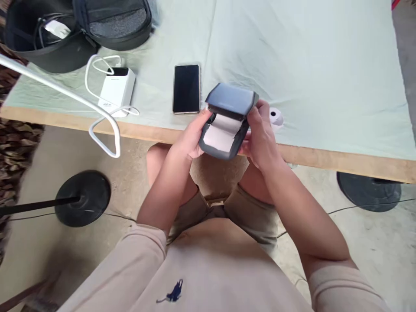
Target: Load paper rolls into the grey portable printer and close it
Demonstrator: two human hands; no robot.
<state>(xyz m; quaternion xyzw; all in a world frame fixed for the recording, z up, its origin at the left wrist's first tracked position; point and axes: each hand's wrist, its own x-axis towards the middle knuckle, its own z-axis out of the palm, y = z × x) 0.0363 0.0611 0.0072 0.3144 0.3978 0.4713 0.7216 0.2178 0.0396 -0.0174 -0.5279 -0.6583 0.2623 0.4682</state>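
Between my two hands is a dark portable receipt printer (231, 97), held over the table's front edge with its lid raised. White paper (219, 138) shows inside its open compartment. My left hand (194, 135) grips the printer's left side, thumb near the hinge. On the opposite side my right hand (261, 132) is wrapped round the body, thumb by the lid's corner and fingers partly underneath. Just behind the right hand lies a white paper roll (276, 118) with a dark core hole, partly hidden by that hand. A smartphone (186, 89) with a dark screen lies left of the printer.
A white power bank (117, 91) with a white cable stands on the pale green cloth (308, 65). At the back left sits an open black case (61, 54) with a charger (57, 29) inside. A thick white cable (58, 82) crosses the left. Round black stand bases (82, 197) rest on the floor.
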